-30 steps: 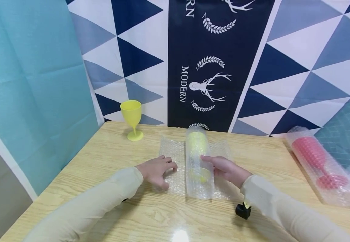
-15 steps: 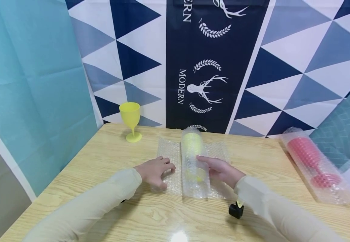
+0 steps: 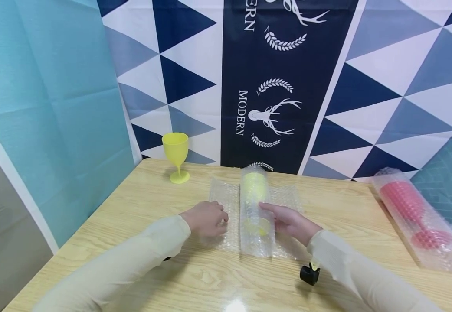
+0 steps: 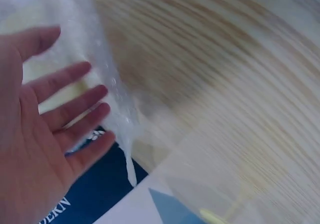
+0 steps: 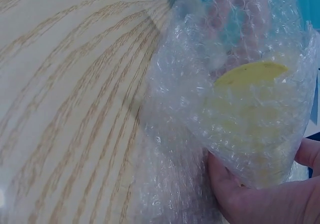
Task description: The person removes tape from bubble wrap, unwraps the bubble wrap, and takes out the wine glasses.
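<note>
A yellow goblet point(image 3: 255, 188) lies on its side, rolled in bubble wrap point(image 3: 230, 199) whose flat ends spread out left and right on the table. From the right, my right hand point(image 3: 291, 222) holds the roll, thumb on top. In the right wrist view, the goblet's round yellow base point(image 5: 252, 73) shows through the wrap, with the right hand point(image 5: 270, 199) around it. My left hand point(image 3: 207, 219) hovers by the left flap, its far fingers hidden behind its back. The left wrist view shows that hand point(image 4: 47, 116) with fingers spread, nothing in its palm.
An unwrapped yellow goblet point(image 3: 176, 149) stands upright at the back left of the wooden table point(image 3: 194, 277). On the right lies a pink-red goblet point(image 3: 409, 208) in bubble wrap. Patterned cloth point(image 3: 187, 65) hangs behind the table, with a turquoise curtain point(image 3: 73, 108) at the left.
My left hand has turned so its back faces up more, thumb no longer spread out toward me. The right hand keeps its hold on the wrapped goblet. The head view has shifted slightly.
</note>
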Demonstrator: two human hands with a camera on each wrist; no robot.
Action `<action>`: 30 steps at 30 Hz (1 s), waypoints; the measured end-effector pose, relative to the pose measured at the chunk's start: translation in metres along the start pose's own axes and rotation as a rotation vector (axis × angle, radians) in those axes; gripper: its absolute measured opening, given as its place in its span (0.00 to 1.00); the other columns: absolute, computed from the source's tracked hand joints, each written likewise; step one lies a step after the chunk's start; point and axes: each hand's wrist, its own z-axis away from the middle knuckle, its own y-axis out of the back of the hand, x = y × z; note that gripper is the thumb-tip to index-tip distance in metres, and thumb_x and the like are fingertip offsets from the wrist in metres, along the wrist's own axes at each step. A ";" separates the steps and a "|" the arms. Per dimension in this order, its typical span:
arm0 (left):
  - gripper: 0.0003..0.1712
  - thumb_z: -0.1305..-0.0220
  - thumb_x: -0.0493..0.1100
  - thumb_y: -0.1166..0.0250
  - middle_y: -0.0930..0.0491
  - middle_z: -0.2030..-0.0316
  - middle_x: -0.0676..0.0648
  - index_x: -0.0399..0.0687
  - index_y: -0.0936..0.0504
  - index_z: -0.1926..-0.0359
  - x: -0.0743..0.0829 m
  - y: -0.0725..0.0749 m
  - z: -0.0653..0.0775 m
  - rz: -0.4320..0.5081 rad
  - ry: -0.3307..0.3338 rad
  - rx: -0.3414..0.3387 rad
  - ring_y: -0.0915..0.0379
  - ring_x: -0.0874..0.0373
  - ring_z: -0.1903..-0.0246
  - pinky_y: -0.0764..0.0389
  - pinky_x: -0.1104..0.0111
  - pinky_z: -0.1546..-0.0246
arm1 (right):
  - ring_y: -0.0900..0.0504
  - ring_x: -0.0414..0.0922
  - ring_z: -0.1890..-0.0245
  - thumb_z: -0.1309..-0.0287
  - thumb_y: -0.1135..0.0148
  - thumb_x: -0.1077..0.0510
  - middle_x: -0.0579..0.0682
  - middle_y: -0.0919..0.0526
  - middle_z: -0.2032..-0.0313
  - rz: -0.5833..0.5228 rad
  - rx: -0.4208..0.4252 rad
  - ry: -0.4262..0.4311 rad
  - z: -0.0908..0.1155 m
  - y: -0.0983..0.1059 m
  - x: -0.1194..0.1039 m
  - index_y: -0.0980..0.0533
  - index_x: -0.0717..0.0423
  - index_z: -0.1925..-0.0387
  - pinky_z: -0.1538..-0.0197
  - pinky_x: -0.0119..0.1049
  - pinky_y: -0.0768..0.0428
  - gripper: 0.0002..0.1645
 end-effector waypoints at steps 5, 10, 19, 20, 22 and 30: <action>0.30 0.29 0.59 0.54 0.19 0.46 0.44 0.43 0.26 0.40 0.015 0.013 -0.014 0.333 0.198 0.065 0.23 0.50 0.45 0.22 0.57 0.44 | 0.22 0.40 0.53 0.32 0.48 0.48 0.48 0.24 0.52 0.013 -0.012 0.011 0.002 0.002 0.001 0.45 0.66 0.33 0.32 0.44 0.30 0.36; 0.33 0.29 0.62 0.55 0.20 0.51 0.39 0.37 0.29 0.43 0.031 0.022 -0.033 0.693 0.341 0.144 0.22 0.48 0.50 0.22 0.57 0.47 | 0.21 0.39 0.55 0.30 0.51 0.48 0.46 0.22 0.54 0.028 -0.031 0.028 0.001 0.004 0.003 0.44 0.66 0.33 0.31 0.45 0.31 0.34; 0.27 0.31 0.60 0.50 0.26 0.66 0.45 0.37 0.26 0.56 0.036 0.021 -0.053 1.061 0.599 0.086 0.25 0.53 0.64 0.21 0.59 0.49 | 0.26 0.49 0.41 0.30 0.52 0.47 0.56 0.27 0.42 0.036 -0.018 0.030 0.000 0.002 0.006 0.47 0.68 0.31 0.27 0.48 0.37 0.38; 0.26 0.31 0.59 0.49 0.28 0.68 0.47 0.38 0.26 0.56 0.036 0.019 -0.055 1.110 0.610 0.079 0.26 0.55 0.67 0.21 0.61 0.50 | 0.29 0.52 0.37 0.30 0.53 0.47 0.60 0.30 0.38 0.035 -0.013 0.029 -0.001 0.002 0.007 0.49 0.68 0.31 0.27 0.49 0.39 0.38; 0.26 0.31 0.57 0.49 0.27 0.67 0.48 0.37 0.26 0.53 0.036 0.016 -0.058 1.203 0.615 0.059 0.26 0.57 0.69 0.21 0.63 0.50 | 0.37 0.58 0.31 0.29 0.54 0.47 0.64 0.38 0.33 0.034 -0.008 0.028 -0.001 0.002 0.008 0.51 0.69 0.30 0.26 0.50 0.41 0.39; 0.31 0.31 0.56 0.49 0.21 0.50 0.38 0.39 0.33 0.37 0.034 0.007 -0.065 1.454 0.603 -0.018 0.23 0.55 0.61 0.21 0.62 0.46 | 0.45 0.60 0.27 0.28 0.57 0.47 0.66 0.46 0.29 0.015 -0.008 0.028 0.000 0.002 0.009 0.54 0.69 0.29 0.25 0.51 0.44 0.39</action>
